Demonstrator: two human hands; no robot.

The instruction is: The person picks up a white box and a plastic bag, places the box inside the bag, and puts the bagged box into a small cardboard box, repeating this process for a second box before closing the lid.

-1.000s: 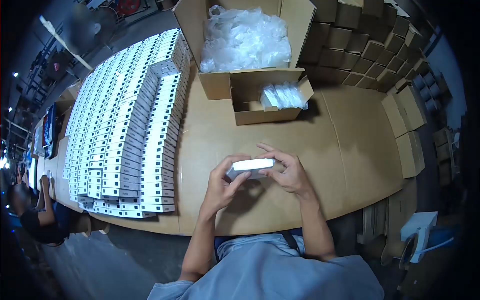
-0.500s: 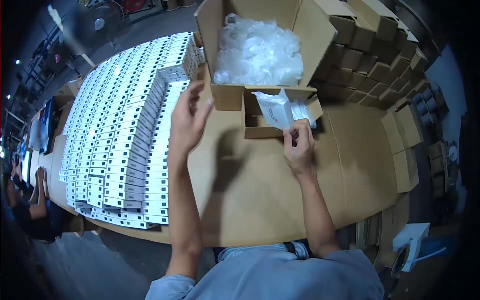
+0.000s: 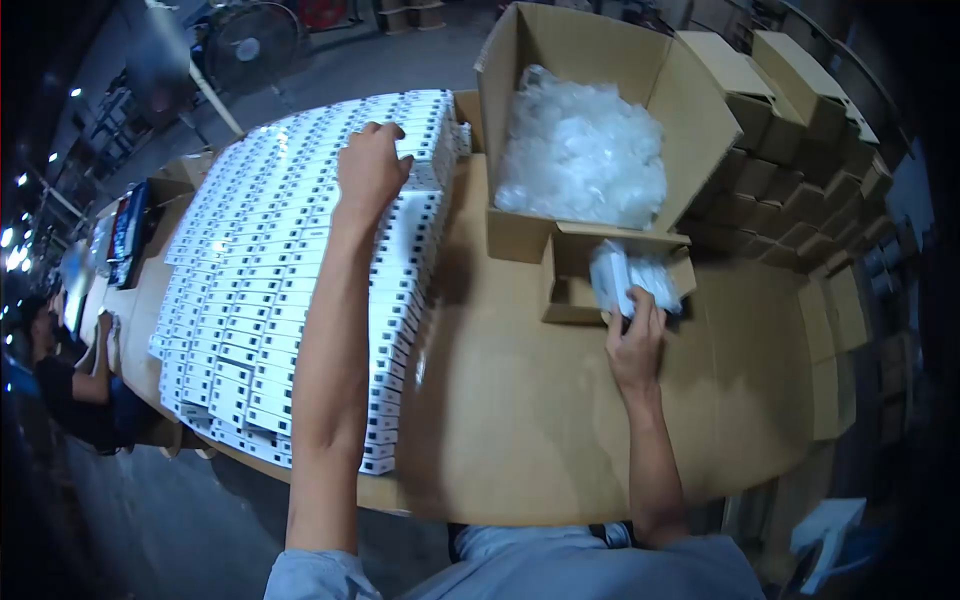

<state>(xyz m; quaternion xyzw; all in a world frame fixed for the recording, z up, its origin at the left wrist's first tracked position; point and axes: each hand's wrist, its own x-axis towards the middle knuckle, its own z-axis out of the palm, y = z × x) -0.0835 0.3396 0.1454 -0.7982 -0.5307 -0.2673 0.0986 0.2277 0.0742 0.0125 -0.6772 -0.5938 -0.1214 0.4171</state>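
Note:
My left hand [image 3: 372, 168] is over the far right part of a large stack of small white boxes [image 3: 300, 270] with dark square marks. Its fingers are bent, the thumb apart from them, and no box is lifted in it. My right hand [image 3: 638, 340] pinches the near end of a white plastic packet [image 3: 612, 275]. That packet is inside a small open cardboard box [image 3: 575, 312], beside another clear plastic-wrapped bundle [image 3: 652, 285]. The fingertips partly hide the packet's lower end.
Behind the small box stands a big open carton [image 3: 505, 235] full of clear plastic bags [image 3: 585, 150]. Many brown cartons [image 3: 780, 190] are stacked at right on the cardboard-covered table [image 3: 500, 420]. Another person [image 3: 85, 380] sits at the far left; a fan [image 3: 250, 50] stands behind.
My left hand has gone from beside the big carton to over the white boxes. My right hand has lowered the white packet into the small box. The view has shifted left.

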